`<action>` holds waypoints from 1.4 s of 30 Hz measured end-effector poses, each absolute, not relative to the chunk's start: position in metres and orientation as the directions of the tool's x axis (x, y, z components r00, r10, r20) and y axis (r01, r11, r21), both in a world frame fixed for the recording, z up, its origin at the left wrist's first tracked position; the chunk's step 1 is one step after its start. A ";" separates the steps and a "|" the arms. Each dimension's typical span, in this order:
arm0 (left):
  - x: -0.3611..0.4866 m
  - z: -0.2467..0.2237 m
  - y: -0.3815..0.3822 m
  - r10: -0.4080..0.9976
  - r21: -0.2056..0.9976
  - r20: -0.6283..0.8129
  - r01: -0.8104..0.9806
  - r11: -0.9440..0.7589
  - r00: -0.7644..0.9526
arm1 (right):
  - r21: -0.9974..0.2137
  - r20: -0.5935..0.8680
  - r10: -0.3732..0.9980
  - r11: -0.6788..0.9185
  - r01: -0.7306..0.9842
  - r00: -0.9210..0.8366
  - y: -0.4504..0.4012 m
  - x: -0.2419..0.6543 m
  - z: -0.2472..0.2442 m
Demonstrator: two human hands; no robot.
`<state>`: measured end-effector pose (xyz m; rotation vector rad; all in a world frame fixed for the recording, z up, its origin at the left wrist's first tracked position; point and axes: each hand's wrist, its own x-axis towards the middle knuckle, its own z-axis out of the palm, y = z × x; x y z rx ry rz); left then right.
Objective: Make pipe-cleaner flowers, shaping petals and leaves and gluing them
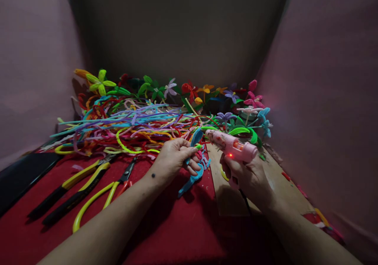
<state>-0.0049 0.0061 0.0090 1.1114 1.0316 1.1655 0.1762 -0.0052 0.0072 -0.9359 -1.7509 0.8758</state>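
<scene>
A pink glue gun (227,143) with a lit red light is gripped in my right hand (248,176), its nozzle pointing left. My left hand (180,156) pinches a blue pipe-cleaner petal (196,137) between thumb and fingers, close to the nozzle. Whether nozzle and petal touch, I cannot tell. Below my left hand, more blue pipe-cleaner pieces (191,181) lie on the red cloth (177,229). Behind both hands spreads a heap of loose, many-coloured pipe cleaners (141,119).
Yellow-black pliers (75,186) and yellow-handled scissors (110,190) rest on the left. Finished pipe-cleaner flowers, among them a lime one (100,82) and a pink one (254,99), line the back. A brown board (224,196) lies under my right hand. Walls rise on both sides.
</scene>
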 end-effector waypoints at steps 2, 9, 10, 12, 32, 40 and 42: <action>-0.005 0.009 0.006 0.993 0.987 -0.029 -0.154 0.046 0.113 | -0.898 0.352 0.913 0.392 0.202 -0.206 -0.005 0.176 0.007; -0.008 0.007 0.009 0.993 0.986 -0.020 -0.160 0.039 0.119 | -0.932 0.334 0.943 0.333 0.144 -0.018 0.007 0.181 0.005; -0.008 0.007 0.009 0.993 0.987 -0.021 -0.155 0.038 0.114 | -0.930 0.336 0.941 0.336 0.146 -0.024 0.009 0.184 0.006; -0.009 0.009 0.009 0.995 0.990 -0.016 -0.136 0.029 0.101 | -0.926 0.339 0.940 0.339 0.167 -0.034 0.009 0.194 0.010; -0.014 0.004 0.013 0.997 0.988 0.028 -0.154 -0.016 0.074 | -0.308 0.321 0.942 0.203 0.930 -0.099 -0.031 0.338 -0.027; -0.013 0.005 0.014 0.997 0.987 0.035 -0.161 -0.022 0.074 | -0.134 0.238 0.959 0.187 0.973 -0.151 -0.020 0.343 -0.030; -0.014 0.005 0.014 0.997 0.984 0.043 -0.178 -0.030 0.068 | -0.100 0.243 0.959 0.175 0.980 -0.146 -0.023 0.343 -0.028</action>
